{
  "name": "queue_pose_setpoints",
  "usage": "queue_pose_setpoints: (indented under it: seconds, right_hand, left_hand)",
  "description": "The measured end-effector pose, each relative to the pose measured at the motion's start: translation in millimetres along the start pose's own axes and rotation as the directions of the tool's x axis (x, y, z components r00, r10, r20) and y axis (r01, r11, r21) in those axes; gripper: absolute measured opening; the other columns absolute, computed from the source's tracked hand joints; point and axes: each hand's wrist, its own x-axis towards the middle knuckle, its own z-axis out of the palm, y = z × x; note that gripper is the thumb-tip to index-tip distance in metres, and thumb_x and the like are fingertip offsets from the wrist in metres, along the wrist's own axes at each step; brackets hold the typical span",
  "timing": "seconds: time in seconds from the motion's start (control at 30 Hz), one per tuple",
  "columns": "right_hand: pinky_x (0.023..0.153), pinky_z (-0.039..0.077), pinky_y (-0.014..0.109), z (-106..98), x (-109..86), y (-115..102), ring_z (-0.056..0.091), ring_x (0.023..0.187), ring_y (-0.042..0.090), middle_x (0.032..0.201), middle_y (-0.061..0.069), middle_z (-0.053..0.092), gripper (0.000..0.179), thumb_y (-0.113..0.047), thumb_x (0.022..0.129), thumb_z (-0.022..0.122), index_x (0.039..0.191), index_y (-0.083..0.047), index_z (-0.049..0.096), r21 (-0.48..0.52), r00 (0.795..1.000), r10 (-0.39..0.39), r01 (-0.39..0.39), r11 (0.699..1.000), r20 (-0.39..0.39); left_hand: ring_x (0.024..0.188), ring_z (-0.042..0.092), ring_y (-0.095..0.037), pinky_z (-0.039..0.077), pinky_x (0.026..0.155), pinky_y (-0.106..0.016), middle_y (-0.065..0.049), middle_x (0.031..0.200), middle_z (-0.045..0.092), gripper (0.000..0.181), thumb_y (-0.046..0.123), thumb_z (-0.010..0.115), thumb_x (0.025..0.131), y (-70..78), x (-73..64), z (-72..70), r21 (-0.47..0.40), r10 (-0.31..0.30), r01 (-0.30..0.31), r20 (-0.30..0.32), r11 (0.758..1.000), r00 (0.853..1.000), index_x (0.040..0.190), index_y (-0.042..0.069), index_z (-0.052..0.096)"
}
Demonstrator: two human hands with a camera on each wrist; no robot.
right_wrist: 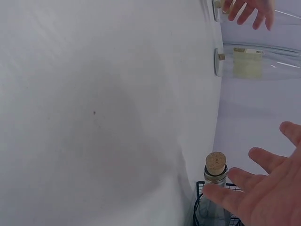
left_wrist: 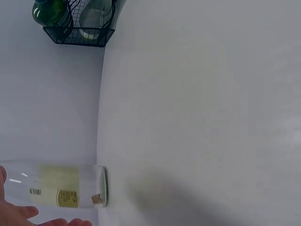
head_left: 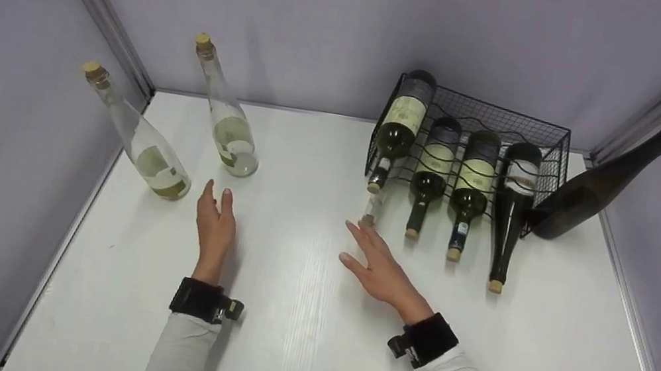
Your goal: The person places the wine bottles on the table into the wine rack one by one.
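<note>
My left hand (head_left: 216, 227) is held over the table with its fingers extended and nothing in it. Just beyond it stand two clear corked glass bottles, one nearer (head_left: 158, 165) and one farther back (head_left: 234, 136). My right hand (head_left: 381, 273) has spread fingers and holds nothing. Its fingertips are by the corked neck of a clear bottle (head_left: 373, 209) lying low in the wire rack (head_left: 485, 106); whether they touch is unclear. In the right wrist view, that bottle's cork (right_wrist: 216, 163) shows beside the fingers. Above it, a dark green wine bottle (head_left: 408, 112) lies neck forward.
Three more dark wine bottles, a left one (head_left: 435, 159), a middle one (head_left: 476, 169) and a right one (head_left: 512, 202), lie in the rack with necks over the table (head_left: 295, 314). A tall dark corked bottle (head_left: 598, 190) stands at its right. Walls enclose the back and sides.
</note>
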Motion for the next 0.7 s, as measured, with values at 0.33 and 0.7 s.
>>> queue_pose_setpoints:
  seconds: [0.33,0.7]
  right_hand:
    - [0.11,0.028,0.054,10,5.7,-13,0.014,0.147,0.028,0.162,0.007,0.016,0.069,-0.058,0.099,0.044,0.157,-0.029,0.024,-0.017,0.999,-0.02,0.021,1.0,0.049]
    - [0.113,0.025,0.052,19,12.0,-21,0.013,0.148,0.026,0.162,0.006,0.017,0.07,-0.06,0.098,0.043,0.157,-0.029,0.024,-0.057,0.994,-0.055,0.06,0.997,0.093]
  left_hand:
    - [0.124,0.04,-0.032,0.04,0.096,-0.043,-0.022,0.138,0.036,0.057,0.028,0.049,0.104,-14.2,21.2,-34.2,-0.075,-0.031,0.011,-0.269,0.997,0.963,0.149,0.002,0.026]
    - [0.131,0.037,-0.033,0.027,0.108,-0.05,-0.017,0.142,0.035,0.071,0.037,0.062,0.092,-18.1,43.2,-64.5,-0.027,-0.088,0.084,-0.386,0.996,0.918,0.149,0.009,0.031]
